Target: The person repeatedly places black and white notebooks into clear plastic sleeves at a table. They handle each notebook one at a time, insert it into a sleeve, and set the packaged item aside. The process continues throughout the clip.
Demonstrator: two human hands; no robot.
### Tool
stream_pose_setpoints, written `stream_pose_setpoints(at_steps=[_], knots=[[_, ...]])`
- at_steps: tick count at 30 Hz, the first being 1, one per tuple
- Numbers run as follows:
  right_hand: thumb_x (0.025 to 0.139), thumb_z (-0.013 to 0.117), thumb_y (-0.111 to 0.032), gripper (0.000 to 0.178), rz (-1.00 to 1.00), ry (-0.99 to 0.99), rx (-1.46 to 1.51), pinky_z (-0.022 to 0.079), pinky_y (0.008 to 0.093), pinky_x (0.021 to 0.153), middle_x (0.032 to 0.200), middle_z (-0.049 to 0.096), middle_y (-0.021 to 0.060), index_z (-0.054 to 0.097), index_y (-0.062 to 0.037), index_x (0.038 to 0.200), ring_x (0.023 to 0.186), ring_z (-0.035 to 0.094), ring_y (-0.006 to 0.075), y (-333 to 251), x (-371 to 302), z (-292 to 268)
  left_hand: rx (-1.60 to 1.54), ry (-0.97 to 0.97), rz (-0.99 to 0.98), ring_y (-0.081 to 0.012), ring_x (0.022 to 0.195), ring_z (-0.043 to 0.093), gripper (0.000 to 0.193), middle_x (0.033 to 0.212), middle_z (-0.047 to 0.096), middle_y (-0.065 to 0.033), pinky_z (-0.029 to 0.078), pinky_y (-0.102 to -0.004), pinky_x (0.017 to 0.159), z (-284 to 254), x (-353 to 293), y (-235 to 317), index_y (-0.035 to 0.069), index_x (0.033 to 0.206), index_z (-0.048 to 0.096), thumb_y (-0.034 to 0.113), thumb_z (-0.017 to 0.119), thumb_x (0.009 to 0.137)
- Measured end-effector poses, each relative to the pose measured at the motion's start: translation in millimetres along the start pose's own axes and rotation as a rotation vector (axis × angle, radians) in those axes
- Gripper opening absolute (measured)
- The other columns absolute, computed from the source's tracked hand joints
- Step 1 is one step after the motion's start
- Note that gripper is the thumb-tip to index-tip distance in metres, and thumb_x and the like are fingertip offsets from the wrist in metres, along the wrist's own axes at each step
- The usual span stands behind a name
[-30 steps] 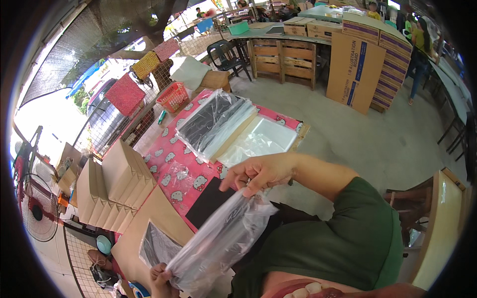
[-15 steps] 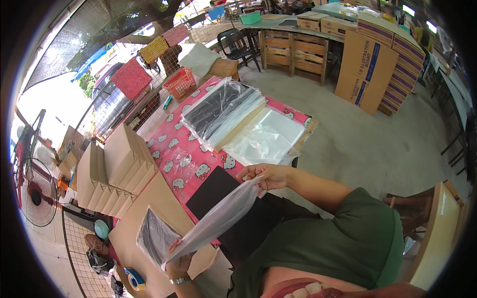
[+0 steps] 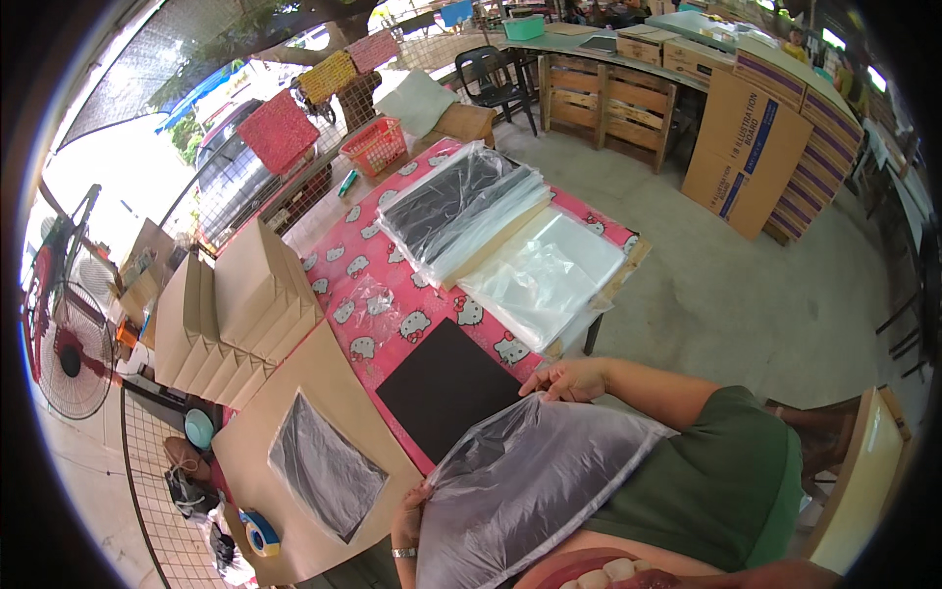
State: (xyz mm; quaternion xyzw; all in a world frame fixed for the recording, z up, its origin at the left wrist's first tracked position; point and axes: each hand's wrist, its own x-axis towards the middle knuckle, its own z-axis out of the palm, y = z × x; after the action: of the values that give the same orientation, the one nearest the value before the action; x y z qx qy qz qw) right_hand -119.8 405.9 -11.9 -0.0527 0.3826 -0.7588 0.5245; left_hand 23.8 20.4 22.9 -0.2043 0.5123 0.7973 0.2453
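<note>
A clear plastic bag [image 3: 535,481] is spread out in front of my body, held by its far edge. My left hand [image 3: 413,506] is closed on the corner at the left, and my right hand [image 3: 567,380] pinches the edge at the right. Just beyond the bag, a square black board [image 3: 446,385] lies on the pink patterned tabletop. Left of my left hand, a black board in a clear bag [image 3: 329,466] rests flat on a brown cardboard sheet [image 3: 368,412]. Farther off are a pile of clear plastic bags [image 3: 549,275] and a pile of bagged black boards [image 3: 456,201].
Brown paper-wrapped packs [image 3: 235,309] are stacked at the table's left. A blue tape roll [image 3: 260,533] is at the near left, a fan [image 3: 74,358] beyond it. A red basket [image 3: 375,145] stands at the back. Large cartons [image 3: 751,147] stand at the far right.
The bag, earlier a narrow strip stretched between my hands, is now spread wide. Both hands have moved closer to my body, my left hand also to the right, uncovering the black board and the bagged board.
</note>
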Motion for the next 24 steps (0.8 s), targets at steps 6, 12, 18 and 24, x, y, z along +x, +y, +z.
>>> stream_pose_setpoints(at_steps=[6, 12, 18, 24], knots=[[0.084, 0.058, -0.001, 0.037, -0.019, 0.074, 0.124, 0.051, 0.0264, 0.076, 0.097, 0.061, 0.0038, 0.050, -0.0067, 0.120, 0.087, 0.062, 0.0121, 15.0, 17.8, -26.8, -0.178, 0.016, 0.046, -0.0184, 0.084, 0.059, 0.022, 0.092, 0.061, -0.0044, 0.049, -0.0320, 0.077, -45.8, 33.4, -44.6, 0.006, 0.104, 0.056, 0.018, 0.057, 0.087], [0.084, 0.059, -0.001, 0.035, -0.020, 0.230, 0.111, 0.051, 0.0267, 0.074, 0.090, 0.061, 0.0008, 0.052, -0.0100, 0.116, 0.081, 0.061, 0.0119, 23.4, 45.9, -66.4, -0.237, -0.002, 0.100, -0.0194, 0.085, 0.059, 0.027, 0.094, 0.061, -0.0045, 0.049, -0.0328, 0.077, -80.6, 66.5, -73.8, 0.008, 0.110, 0.055, 0.020, 0.058, 0.086], [0.083, 0.062, -0.005, 0.033, -0.043, 0.219, 0.097, 0.048, 0.0285, 0.073, 0.090, 0.060, -0.0029, 0.053, -0.0113, 0.115, 0.080, 0.059, 0.0093, 24.6, 52.2, -84.0, -0.244, -0.052, 0.078, -0.0184, 0.088, 0.059, 0.029, 0.100, 0.061, -0.0055, 0.049, -0.0331, 0.080, -97.2, 81.6, -85.3, 0.008, 0.114, 0.054, 0.020, 0.057, 0.088], [0.087, 0.061, -0.025, 0.021, 0.097, 0.123, -0.418, 0.043, 0.0241, 0.070, 0.088, 0.059, -0.0043, 0.059, -0.0101, 0.103, 0.076, 0.054, 0.0065, 14.5, 41.4, -42.0, -0.184, 0.125, 0.100, -0.0162, 0.087, 0.058, 0.030, 0.098, 0.062, -0.0030, 0.047, -0.0290, 0.081, -73.7, 71.8, -75.9, 0.005, 0.119, 0.051, 0.018, 0.051, 0.092]])
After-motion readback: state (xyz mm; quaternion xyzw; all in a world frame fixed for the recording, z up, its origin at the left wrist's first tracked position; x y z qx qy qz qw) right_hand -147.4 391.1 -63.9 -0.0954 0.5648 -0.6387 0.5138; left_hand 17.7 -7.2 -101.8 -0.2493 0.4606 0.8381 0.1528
